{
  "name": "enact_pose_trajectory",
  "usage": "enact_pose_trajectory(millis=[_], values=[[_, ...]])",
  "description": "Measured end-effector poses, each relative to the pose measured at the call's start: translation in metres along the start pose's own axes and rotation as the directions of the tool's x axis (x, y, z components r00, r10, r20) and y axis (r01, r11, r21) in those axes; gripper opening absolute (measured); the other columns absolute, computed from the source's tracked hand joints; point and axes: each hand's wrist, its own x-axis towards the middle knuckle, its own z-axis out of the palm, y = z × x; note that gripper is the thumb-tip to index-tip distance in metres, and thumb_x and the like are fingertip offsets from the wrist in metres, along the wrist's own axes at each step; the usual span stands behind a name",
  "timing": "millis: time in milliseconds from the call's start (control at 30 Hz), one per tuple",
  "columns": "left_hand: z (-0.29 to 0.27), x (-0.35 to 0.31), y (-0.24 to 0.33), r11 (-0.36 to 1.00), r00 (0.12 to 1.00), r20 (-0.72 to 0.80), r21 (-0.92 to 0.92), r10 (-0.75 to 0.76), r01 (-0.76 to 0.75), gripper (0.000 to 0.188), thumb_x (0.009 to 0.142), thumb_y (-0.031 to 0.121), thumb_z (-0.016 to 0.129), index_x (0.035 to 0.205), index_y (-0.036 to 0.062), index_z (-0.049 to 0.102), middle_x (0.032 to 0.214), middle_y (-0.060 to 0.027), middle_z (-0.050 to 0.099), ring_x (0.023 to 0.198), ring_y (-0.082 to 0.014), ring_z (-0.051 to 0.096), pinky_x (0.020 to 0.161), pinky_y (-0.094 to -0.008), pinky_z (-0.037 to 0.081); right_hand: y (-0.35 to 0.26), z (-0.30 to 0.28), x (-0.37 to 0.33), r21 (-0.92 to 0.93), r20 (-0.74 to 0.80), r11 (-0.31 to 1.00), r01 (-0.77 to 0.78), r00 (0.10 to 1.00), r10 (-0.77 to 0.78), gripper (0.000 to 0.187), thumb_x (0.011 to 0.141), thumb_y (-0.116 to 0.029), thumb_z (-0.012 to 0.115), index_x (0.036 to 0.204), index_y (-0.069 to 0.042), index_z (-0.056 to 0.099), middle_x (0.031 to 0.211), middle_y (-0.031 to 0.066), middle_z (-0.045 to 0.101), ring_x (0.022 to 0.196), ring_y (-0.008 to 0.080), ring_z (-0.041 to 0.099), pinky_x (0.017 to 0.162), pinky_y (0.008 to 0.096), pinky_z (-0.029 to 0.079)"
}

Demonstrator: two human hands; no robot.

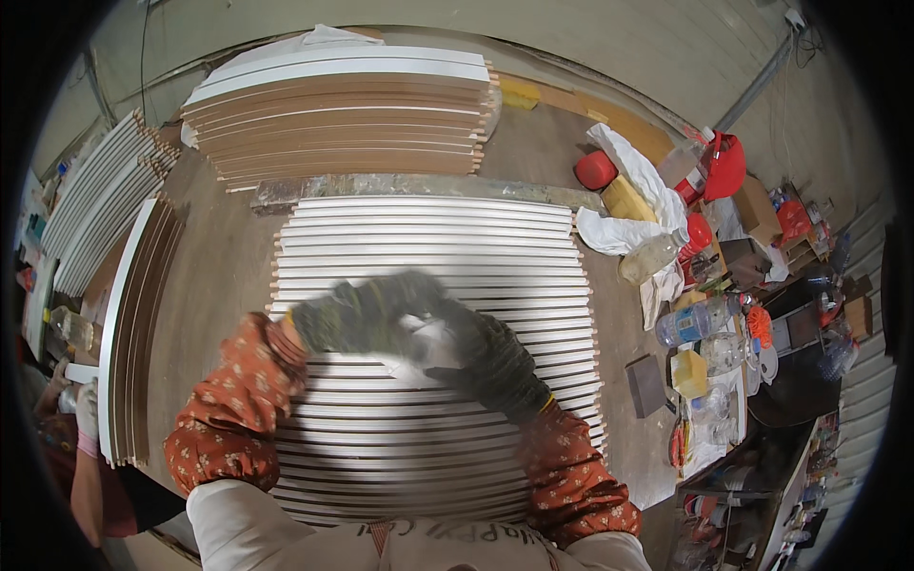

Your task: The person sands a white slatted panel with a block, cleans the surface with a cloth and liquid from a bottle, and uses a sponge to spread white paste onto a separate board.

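Both my hands wear dark grey-green knitted gloves and meet over the middle of a row of white slats. Motion smears them. My left hand reaches in from the left, its fingers blurred near those of the other hand. My right hand is closed on a crumpled white cloth, which shows between the two gloves, low over the slats. The slats lie side by side across the table, with wooden pegs sticking out at their ends. Orange flowered sleeves cover my forearms.
A tall stack of white-faced boards stands behind a stained bar. More slats and upright boards are at left, near another person's gloved hand. Bottles, cloths and a dark block crowd the right.
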Motion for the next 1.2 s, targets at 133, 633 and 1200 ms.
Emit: enact_pose_trajectory(millis=[133, 633, 1200], values=[[-0.062, 0.004, -0.023, 0.471, 0.917, -0.387, 0.829, 0.093, 0.302, 0.039, 0.093, 0.031, 0.058, 0.124, 0.0074, 0.055, 0.128, -0.0139, 0.054, 0.125, -0.0342, 0.046, 0.109, -0.0462, 0.031, -0.01, -0.001, -0.003, -0.229, -0.05, 0.972, 0.049, 0.997, -0.062, 0.059, 0.078, -0.034, 0.073, 0.129, -0.012, 0.054, 0.115, 0.0111, 0.06, 0.102, 0.0302, 0.058, 0.089, 0.0429, 0.048], [-0.062, -0.01, -0.075, 0.09, 0.702, -0.688, 0.7, -0.182, 0.709, 0.054, 0.096, 0.05, 0.039, 0.142, 0.0214, 0.042, 0.15, -0.0086, 0.035, 0.14, -0.0318, 0.028, 0.109, -0.0638, 0.013, 0.02, 0.029, 0.182, -0.77, 0.334, 0.551, 0.323, 0.939, -0.084, 0.059, 0.088, -0.009, 0.046, 0.145, -0.019, 0.033, 0.135, 0.0124, 0.052, 0.11, 0.0324, 0.057, 0.097, 0.041, 0.044], [-0.064, -0.008, -0.066, 0.085, 0.693, -0.672, 0.699, -0.262, 0.71, 0.054, 0.096, 0.05, 0.039, 0.143, 0.0228, 0.04, 0.152, -0.0085, 0.033, 0.141, -0.0312, 0.028, 0.11, -0.0612, 0.016, 0.051, -0.004, 0.159, -0.713, -0.008, 0.685, 0.147, 0.976, -0.218, 0.055, 0.079, -0.008, 0.05, 0.133, -0.017, 0.048, 0.116, 0.0144, 0.06, 0.099, 0.0326, 0.059, 0.085, 0.0464, 0.047]])
